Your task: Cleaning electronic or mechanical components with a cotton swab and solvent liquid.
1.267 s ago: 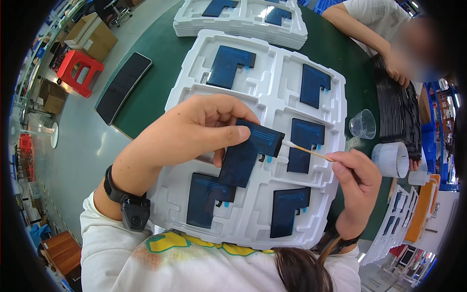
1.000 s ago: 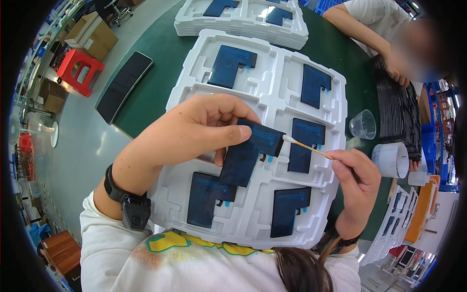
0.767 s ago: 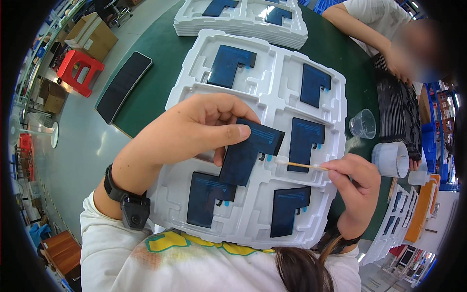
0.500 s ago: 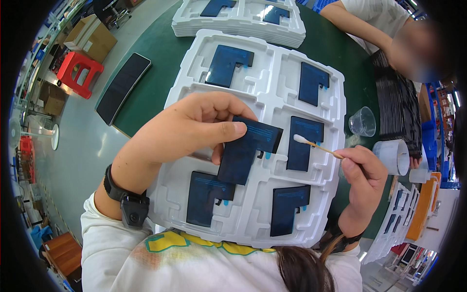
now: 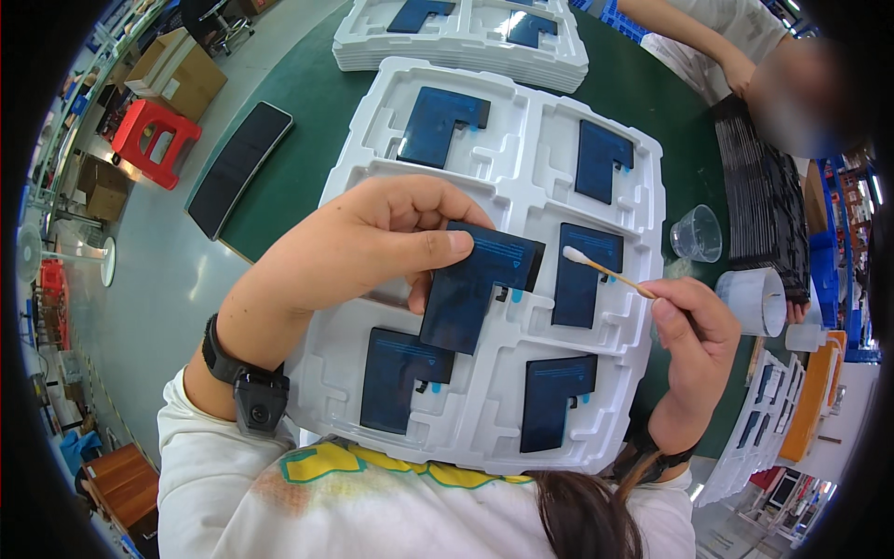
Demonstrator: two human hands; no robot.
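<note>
My left hand [image 5: 400, 242] pinches an L-shaped, dark blue flat battery [image 5: 466, 298] by its upper left corner, thumb on top. It is lifted over the middle of a white plastic tray [image 5: 507, 200]. A small black connector and a light blue tab show at its inner corner. In my right hand [image 5: 698, 326] is a cotton swab [image 5: 605, 270], pinched near the end of its stick. The white tip points left, above another battery [image 5: 577, 303] in the tray, to the right of the held one; I cannot tell whether they touch. Several similar batteries lie in the other compartments.
Beyond the tray stands a stack of white trays [image 5: 456, 58]. A black phone-like slab [image 5: 240, 170] lies on the green table [image 5: 307, 84] at left. To the right are a clear cup [image 5: 697, 233], a white round container [image 5: 751, 300] and stacked black trays [image 5: 759, 196]; a co-worker's arm [image 5: 684, 33] is behind them.
My hands hold nearly the same pose, with the battery and swab still in them. The co-worker's forearm at the upper right has shifted up and away.
</note>
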